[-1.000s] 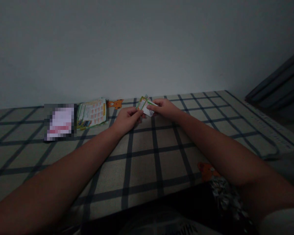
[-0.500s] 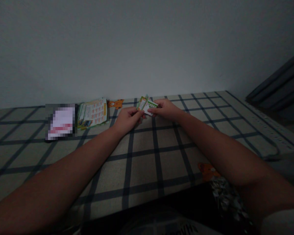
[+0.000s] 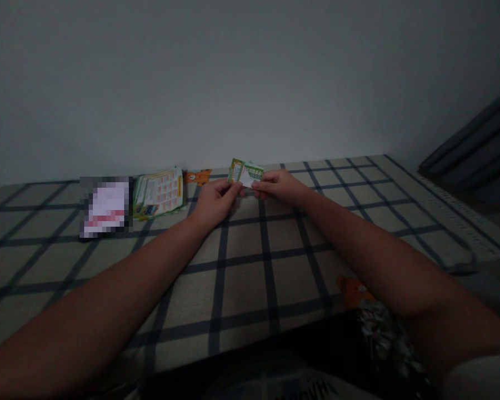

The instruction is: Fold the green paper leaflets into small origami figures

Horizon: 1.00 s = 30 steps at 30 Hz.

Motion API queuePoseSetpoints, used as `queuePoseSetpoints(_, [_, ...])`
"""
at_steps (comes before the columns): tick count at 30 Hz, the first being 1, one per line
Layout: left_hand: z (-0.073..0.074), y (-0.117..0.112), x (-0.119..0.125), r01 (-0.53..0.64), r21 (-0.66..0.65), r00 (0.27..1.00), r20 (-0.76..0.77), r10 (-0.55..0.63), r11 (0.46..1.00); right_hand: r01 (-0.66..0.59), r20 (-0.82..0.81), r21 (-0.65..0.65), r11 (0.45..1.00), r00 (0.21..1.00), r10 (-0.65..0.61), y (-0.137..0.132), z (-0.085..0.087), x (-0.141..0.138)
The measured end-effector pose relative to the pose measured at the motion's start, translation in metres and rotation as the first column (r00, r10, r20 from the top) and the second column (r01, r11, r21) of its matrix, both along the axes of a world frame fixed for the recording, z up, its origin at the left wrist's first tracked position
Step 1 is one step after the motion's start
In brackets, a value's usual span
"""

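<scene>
Hands are meeting at the far end of a checked bedsheet (image 3: 275, 250), close to the wall (image 3: 233, 83); left hand (image 3: 214, 201) and right hand (image 3: 277, 186) are both pinching 1 small printed card (image 3: 244, 172). It has a green and orange border and a white face, and fingertips are closing on its lower edge from either side. It is standing tilted up above the sheet, not lying on it, between the 2 hands and just short of the wall. Light is too dim to tell whether it is 1 card or a few stacked.

Judging by look, the card is seeming thin and very light. It is likely bending under little pressure and creasing if squeezed hard, and the glossy print may be sliding between fingers. Best hold is looking like a light pinch at edges or corners, thumb over and finger under, staying off the middle.

Left of the hands, a loose pile of printed leaflets (image 3: 158, 193) is lying flat on the sheet, just beside a blurred patch (image 3: 106, 206). An orange bear print (image 3: 196, 176) is showing on the sheet between leaflets and hands.
</scene>
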<state>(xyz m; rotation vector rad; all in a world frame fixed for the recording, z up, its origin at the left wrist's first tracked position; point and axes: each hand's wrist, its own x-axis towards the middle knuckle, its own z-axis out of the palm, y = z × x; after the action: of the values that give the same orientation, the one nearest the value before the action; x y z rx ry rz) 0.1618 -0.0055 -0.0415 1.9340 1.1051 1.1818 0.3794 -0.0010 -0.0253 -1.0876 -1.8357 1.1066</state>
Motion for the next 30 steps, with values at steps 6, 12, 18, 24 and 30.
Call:
queuePoseSetpoints(6, [-0.002, 0.0, 0.0, 0.029, -0.074, 0.999, 0.016, -0.028, 0.997, -0.002, -0.016, -0.006, 1.0, 1.0, 0.002, 0.001, -0.002, 0.0])
queuePoseSetpoints(12, [-0.006, 0.004, 0.0, 0.069, -0.144, 0.995, 0.081, -0.058, 0.987, -0.007, -0.018, -0.01, 1.0, 1.0, 0.007, -0.001, 0.001, -0.001])
queuePoseSetpoints(18, [-0.006, 0.004, 0.0, 0.052, -0.105, 0.996, 0.077, -0.044, 0.993, -0.048, 0.01, -0.018, 0.999, 0.999, 0.049, -0.003, 0.002, -0.001])
queuePoseSetpoints(24, [-0.008, 0.007, -0.001, 0.108, -0.156, 0.988, 0.128, -0.088, 0.982, -0.04, 0.075, 0.027, 0.999, 0.996, 0.037, -0.003, 0.003, 0.0])
queuePoseSetpoints(30, [-0.011, 0.011, -0.001, 0.117, -0.196, 0.986, 0.143, -0.089, 0.974, -0.043, 0.179, 0.073, 0.996, 0.983, 0.03, -0.004, 0.004, 0.0])
